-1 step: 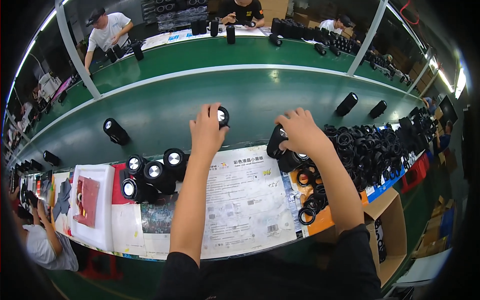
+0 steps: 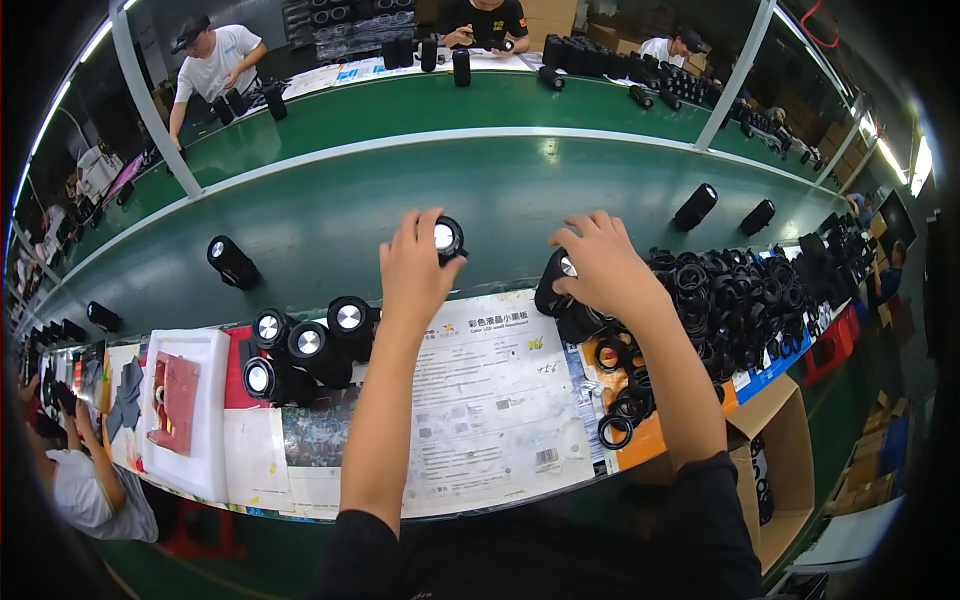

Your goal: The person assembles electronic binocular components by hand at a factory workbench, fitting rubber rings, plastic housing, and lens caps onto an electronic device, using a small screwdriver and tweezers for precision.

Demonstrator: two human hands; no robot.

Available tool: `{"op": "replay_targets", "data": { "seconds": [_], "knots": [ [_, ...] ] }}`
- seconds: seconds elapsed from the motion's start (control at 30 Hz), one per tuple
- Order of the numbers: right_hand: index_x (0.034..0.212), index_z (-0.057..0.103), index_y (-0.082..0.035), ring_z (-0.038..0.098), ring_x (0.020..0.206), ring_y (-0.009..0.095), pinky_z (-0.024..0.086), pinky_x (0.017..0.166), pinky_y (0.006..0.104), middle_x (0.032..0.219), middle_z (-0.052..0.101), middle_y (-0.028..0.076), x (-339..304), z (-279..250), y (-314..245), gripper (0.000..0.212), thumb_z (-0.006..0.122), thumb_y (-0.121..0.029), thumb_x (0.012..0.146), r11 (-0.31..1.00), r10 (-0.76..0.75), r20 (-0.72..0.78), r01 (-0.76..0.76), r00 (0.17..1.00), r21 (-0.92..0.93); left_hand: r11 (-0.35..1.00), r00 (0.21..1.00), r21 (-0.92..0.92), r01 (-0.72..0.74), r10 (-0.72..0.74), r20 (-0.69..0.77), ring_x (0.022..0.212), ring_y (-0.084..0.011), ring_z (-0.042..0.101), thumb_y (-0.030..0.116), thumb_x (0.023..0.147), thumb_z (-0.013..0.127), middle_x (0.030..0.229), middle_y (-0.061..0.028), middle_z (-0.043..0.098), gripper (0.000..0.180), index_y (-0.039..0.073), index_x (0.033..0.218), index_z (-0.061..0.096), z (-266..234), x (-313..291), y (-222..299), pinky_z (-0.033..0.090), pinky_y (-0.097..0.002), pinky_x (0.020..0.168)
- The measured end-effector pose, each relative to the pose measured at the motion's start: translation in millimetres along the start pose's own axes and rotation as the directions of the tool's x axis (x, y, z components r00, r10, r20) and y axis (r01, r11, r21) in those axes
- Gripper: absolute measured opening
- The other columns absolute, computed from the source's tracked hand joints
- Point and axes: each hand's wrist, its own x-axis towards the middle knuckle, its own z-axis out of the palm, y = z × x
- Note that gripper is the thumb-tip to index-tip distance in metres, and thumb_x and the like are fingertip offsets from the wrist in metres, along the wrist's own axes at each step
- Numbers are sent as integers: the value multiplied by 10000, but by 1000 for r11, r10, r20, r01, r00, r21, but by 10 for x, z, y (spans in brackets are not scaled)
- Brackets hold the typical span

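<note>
Green belt (image 2: 330, 215) | silver-ended cylinder (image 2: 449, 238) over it, grasped by left hand (image 2: 412, 265) | second cylinder (image 2: 549, 285) at near edge, grasped by right hand (image 2: 608, 268) | neighbouring cylinder (image 2: 581, 325) could be toppled by sideways pull

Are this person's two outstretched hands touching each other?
Apart. The head view shows it: a wide stretch of green surface lies between the left hand and the right hand.
</note>
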Motion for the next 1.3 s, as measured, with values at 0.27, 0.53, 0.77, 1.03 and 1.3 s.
{"op": "replay_targets", "data": {
  "seconds": [0.27,0.53,0.77,1.03,1.3],
  "knots": [
    [1659,458,-44,640,1416,392,516,1183,449,1560,605,243,-912,297,-1328,1016,1009,-282,839,453,55,121,-132,991,882,455,979,-884,107,-204,13,1197,-205,679,230,691,1092,1291,-90,643,823,6,1344,645,-399,-1319,296,551,-367,1090],
    [1554,546,11,770,1231,331,584,1081,424,1333,766,231,-1205,241,-1466,945,1000,-413,842,295,-5,418,-398,908,869,-247,967,-936,252,13,256,1232,-439,743,256,831,987,1163,-221,752,765,-41,1416,592,-227,-1571,368,470,-681,1239],
    [1559,537,2,773,1216,313,587,1068,403,1292,767,214,-1192,295,-1542,946,1026,-329,821,263,10,426,-413,905,872,-220,954,-945,241,-127,273,1184,-356,765,183,817,991,1189,-214,773,745,-46,1403,592,-285,-1731,415,453,-659,1272],
    [1449,555,18,794,1120,287,615,993,387,1217,778,193,-1264,368,-1666,915,1042,-381,786,355,129,375,-396,918,847,-313,985,-935,165,6,171,1118,-352,761,175,845,940,1136,-196,736,646,-15,1357,596,-301,-1589,412,622,-516,1032],
    [1373,603,24,805,1092,304,627,958,395,1183,785,209,-1332,548,-1792,772,991,-378,840,282,190,374,-415,908,865,-399,944,-864,307,14,329,1096,-326,755,237,869,929,1137,-172,718,604,3,1325,610,-168,-1657,310,629,-479,996]
  ]
}}
